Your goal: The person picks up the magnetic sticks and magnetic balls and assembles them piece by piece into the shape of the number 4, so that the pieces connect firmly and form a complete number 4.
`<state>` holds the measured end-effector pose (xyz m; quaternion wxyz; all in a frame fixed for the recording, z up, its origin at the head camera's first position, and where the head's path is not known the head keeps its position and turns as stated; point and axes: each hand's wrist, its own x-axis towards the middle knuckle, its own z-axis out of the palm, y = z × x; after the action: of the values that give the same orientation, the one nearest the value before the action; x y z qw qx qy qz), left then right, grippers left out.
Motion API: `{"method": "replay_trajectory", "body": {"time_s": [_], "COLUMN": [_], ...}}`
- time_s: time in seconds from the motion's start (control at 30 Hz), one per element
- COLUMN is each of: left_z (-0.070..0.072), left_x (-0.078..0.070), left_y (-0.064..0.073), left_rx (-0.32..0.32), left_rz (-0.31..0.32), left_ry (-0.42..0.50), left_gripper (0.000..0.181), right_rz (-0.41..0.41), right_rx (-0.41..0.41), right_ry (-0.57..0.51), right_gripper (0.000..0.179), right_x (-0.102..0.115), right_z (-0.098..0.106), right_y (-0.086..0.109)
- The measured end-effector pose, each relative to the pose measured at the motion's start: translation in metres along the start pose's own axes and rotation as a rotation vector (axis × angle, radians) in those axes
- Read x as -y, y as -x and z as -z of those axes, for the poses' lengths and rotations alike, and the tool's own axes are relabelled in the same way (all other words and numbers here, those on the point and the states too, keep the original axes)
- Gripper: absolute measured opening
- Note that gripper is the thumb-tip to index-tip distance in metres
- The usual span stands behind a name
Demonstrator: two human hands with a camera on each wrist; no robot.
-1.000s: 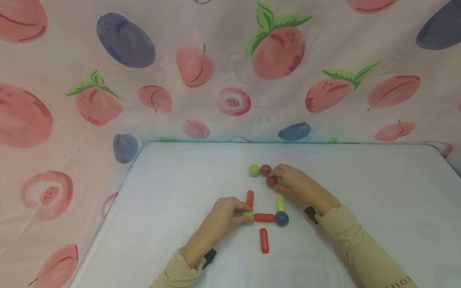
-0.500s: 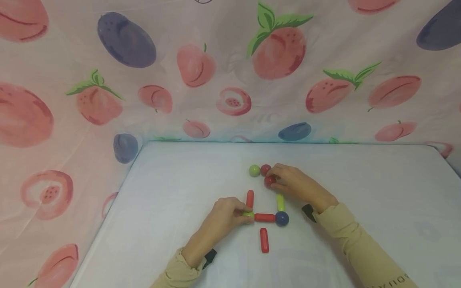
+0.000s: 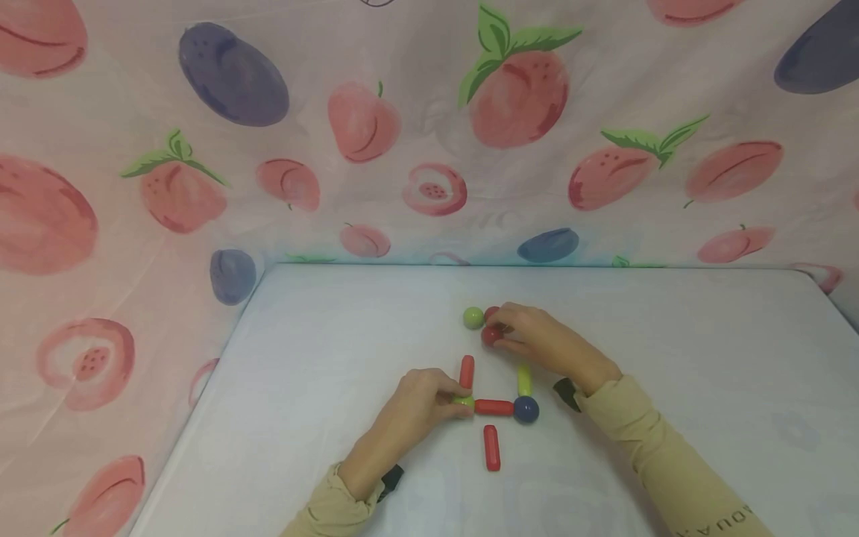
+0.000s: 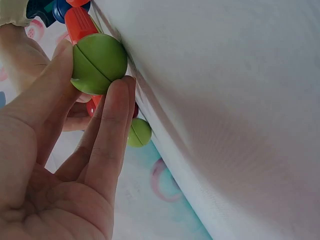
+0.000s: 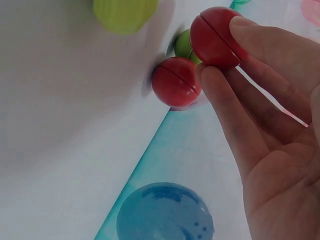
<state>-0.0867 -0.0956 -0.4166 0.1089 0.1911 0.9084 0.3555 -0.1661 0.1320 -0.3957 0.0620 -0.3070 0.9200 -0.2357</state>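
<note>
My left hand [image 3: 421, 403] pinches a green ball [image 4: 100, 62] between thumb and fingertips. From that ball one red stick [image 3: 467, 371] points toward the back, and another red stick [image 3: 493, 408] runs right to a blue ball [image 3: 526, 409]. A yellow-green stick [image 3: 524, 380] extends backward from the blue one. Farther back, my right hand [image 3: 546, 339] pinches a red ball [image 5: 215, 37]. Just beyond it sit a second red ball [image 5: 175, 82], partly covered by the hand in the head view, and a second green ball [image 3: 473, 318].
A separate red stick [image 3: 492, 447] lies in front of the joined pieces. All of this is on a white-covered table [image 3: 335, 321], with a fruit-printed cloth [image 3: 403, 134] hanging behind and on the left.
My right hand has shifted slightly left with its red ball, now covering more of the other red ball. The left hand stays where it was on the green ball.
</note>
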Motion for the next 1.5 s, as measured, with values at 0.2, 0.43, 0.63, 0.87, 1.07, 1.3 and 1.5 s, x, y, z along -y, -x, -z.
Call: {"method": "replay_trajectory", "body": {"time_s": [0.2, 0.43, 0.63, 0.87, 1.07, 1.3, 1.5], "left_z": [-0.001, -0.002, -0.003, -0.004, -0.005, -0.005, -0.005], "left_x": [-0.001, -0.003, -0.005, -0.006, -0.007, -0.007, -0.007], "left_y": [0.001, 0.001, 0.000, 0.001, 0.000, 0.001, 0.000], "left_rx": [0.000, -0.002, 0.005, 0.002, -0.004, -0.010, -0.016], "left_rz": [0.000, -0.008, -0.005, -0.018, -0.023, -0.025, -0.035], "left_ry": [-0.011, -0.024, -0.027, -0.034, -0.045, -0.051, -0.059], "left_gripper": [0.027, 0.026, 0.026, 0.025, 0.026, 0.027, 0.027], "right_rz": [-0.017, -0.008, 0.011, 0.040, 0.066, 0.062, 0.070], "right_rx": [0.027, 0.041, 0.041, 0.041, 0.047, 0.080, 0.079], "right_ry": [-0.029, -0.036, -0.027, -0.028, -0.024, -0.026, -0.021], "right_gripper": [0.030, 0.031, 0.030, 0.027, 0.026, 0.026, 0.026], "right_x": [0.005, 0.009, 0.011, 0.012, 0.014, 0.018, 0.019], "right_z": [-0.001, -0.003, -0.005, -0.007, -0.008, -0.008, -0.008], "right_y": [-0.002, -0.005, -0.006, -0.006, -0.007, -0.009, -0.009]}}
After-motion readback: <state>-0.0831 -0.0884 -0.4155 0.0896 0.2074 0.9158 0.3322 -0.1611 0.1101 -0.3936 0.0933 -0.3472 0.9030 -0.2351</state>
